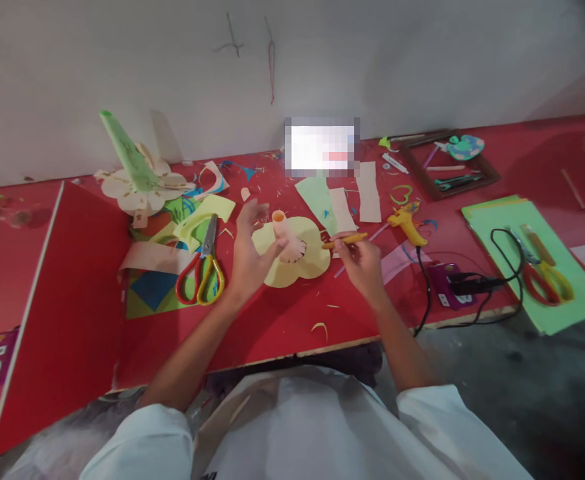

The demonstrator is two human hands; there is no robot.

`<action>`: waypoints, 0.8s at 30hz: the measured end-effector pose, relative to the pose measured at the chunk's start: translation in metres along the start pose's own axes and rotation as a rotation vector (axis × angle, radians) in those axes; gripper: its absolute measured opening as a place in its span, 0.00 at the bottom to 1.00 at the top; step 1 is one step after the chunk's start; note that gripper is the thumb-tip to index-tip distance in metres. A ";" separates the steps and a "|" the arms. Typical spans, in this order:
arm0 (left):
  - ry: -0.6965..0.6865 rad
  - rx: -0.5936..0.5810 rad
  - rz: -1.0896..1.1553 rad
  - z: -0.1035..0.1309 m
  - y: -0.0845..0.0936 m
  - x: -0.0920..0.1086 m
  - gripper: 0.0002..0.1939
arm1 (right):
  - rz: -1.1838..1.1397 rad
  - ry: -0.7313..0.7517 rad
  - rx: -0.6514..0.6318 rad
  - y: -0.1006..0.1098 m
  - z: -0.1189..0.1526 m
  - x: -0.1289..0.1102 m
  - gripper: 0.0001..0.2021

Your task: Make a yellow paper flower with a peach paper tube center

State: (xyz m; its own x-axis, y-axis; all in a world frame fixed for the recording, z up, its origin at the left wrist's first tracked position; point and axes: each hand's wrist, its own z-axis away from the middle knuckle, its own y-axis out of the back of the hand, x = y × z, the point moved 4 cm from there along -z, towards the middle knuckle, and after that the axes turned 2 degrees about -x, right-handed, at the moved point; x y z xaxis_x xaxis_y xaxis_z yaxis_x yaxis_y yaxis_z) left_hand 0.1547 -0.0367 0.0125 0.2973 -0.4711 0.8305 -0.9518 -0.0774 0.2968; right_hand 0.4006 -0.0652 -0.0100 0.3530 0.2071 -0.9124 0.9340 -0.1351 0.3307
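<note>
Two hands of mine are over the red table (272, 340). My left hand (250, 265) is open, thumb and fingers spread wide beside the one pale paper tube (279, 228); I cannot tell whether my thumb touches it. The tube stands on the one yellow paper flower (317, 259), its cut, flared foot near the middle. My right hand (361, 261) has its fingers closed narrow, pinching one orange-yellow pen (355, 238), whose end points over the flower's right petals.

I count two pairs of scissors, both with red and yellow handles: the left scissors (206, 252) lie on the table near my left wrist, the right scissors (538, 270) on the green paper stack (567, 250). One yellow glue gun (411, 227) lies to the right of my right hand. Behind it is one brown frame (416, 175). At the far left, one white paper flower (117, 190) bears one green cone (132, 160).
</note>
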 end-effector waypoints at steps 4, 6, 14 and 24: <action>0.056 -0.202 0.159 -0.025 -0.020 -0.009 0.23 | 0.149 0.052 -0.123 0.000 -0.010 0.013 0.17; 0.072 -0.247 0.120 -0.027 -0.027 -0.007 0.12 | 0.158 0.076 -0.175 -0.009 -0.012 0.017 0.16; 0.084 -0.279 0.063 -0.018 -0.041 -0.004 0.09 | 0.312 0.105 -0.302 -0.035 -0.019 0.037 0.08; 0.080 -0.271 0.090 -0.020 -0.041 -0.005 0.10 | 0.312 0.063 -0.295 -0.039 -0.039 0.033 0.08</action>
State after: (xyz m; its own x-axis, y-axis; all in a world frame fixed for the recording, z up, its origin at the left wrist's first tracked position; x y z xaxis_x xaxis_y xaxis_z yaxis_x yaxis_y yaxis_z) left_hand 0.1940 -0.0132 0.0057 0.2280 -0.3934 0.8907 -0.9230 0.2039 0.3263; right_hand 0.3781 -0.0156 -0.0438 0.6152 0.2603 -0.7442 0.7542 0.0805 0.6517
